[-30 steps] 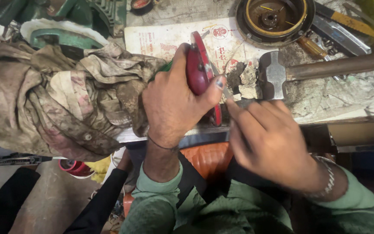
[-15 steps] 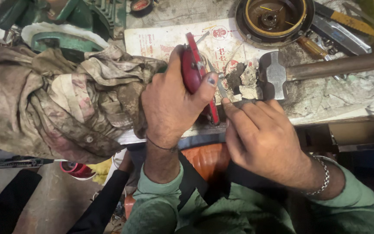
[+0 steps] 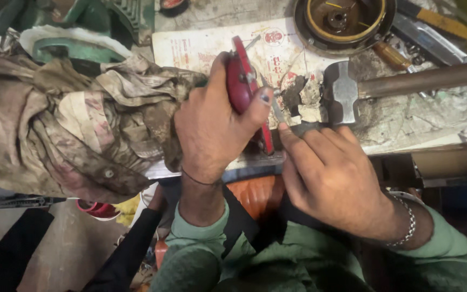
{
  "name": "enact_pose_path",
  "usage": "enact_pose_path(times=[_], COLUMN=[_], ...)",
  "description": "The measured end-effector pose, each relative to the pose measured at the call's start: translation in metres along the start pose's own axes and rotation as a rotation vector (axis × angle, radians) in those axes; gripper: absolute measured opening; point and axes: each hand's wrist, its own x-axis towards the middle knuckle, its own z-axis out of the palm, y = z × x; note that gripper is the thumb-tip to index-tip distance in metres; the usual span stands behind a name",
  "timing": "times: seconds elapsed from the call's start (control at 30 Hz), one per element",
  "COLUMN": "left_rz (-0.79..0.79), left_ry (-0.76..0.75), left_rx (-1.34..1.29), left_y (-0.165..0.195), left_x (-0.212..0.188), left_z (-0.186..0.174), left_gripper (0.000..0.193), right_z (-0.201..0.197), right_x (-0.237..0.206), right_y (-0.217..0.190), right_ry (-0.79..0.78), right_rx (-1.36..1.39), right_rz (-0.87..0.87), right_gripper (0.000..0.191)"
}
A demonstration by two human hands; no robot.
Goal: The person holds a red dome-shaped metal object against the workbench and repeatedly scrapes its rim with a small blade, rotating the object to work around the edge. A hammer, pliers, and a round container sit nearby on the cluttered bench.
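From my feed I see the left hand (image 3: 212, 127) raised over the near edge of the tabletop (image 3: 417, 121), knuckles toward the camera, wrist bent up from a green sleeve; its grip is closed around the red-handled pliers (image 3: 241, 81), thumb pressed along the handle, the tool standing nearly upright above the printed paper (image 3: 201, 46); the right hand (image 3: 328, 173) lies just beside it, palm down, fingers stretched forward, thumb and forefinger pinched on a thin metal piece (image 3: 277, 111) that meets the pliers; what the jaws hold I cannot tell. Counting: two hands, one pair of pliers, one hammer (image 3: 347, 89) lying flat just beyond the right fingertips, handle running right; one round metal housing (image 3: 344, 19) at the top; one bundle of dirty cloth (image 3: 66, 124) to the left, touching the left hand; one bracelet (image 3: 406, 221) on the right wrist.
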Motion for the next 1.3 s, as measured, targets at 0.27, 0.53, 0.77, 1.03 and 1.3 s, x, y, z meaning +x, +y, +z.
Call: enact_pose_path(times=[0.27, 0.53, 0.77, 1.03, 1.3], left_rz=[-0.031, 0.023, 0.068, 0.056, 0.068], left_ry=[-0.079, -0.005, 0.014, -0.175, -0.069], left_rx=[0.103, 0.128, 0.143, 0.161, 0.072], left_y=[0.012, 0.015, 0.018, 0.019, 0.005], left_x=[0.014, 0.017, 0.016, 0.024, 0.015], left_z=[0.001, 0.003, 0.001, -0.011, -0.008], left_gripper=[0.079, 0.069, 0.069, 0.079, 0.078], right_z=[0.005, 0.006, 0.003, 0.000, 0.002], right_x=[0.004, 0.002, 0.000, 0.001, 0.002], right_y=[0.005, 0.010, 0.011, 0.009, 0.003], right_ry=[0.019, 0.006, -0.015, -0.002, 0.007], right_rx=[-0.024, -0.043, -0.020, -0.019, -0.012], right_rz=[-0.010, -0.002, 0.000, -0.004, 0.002], right_gripper=[0.026, 0.026, 0.026, 0.022, 0.033])
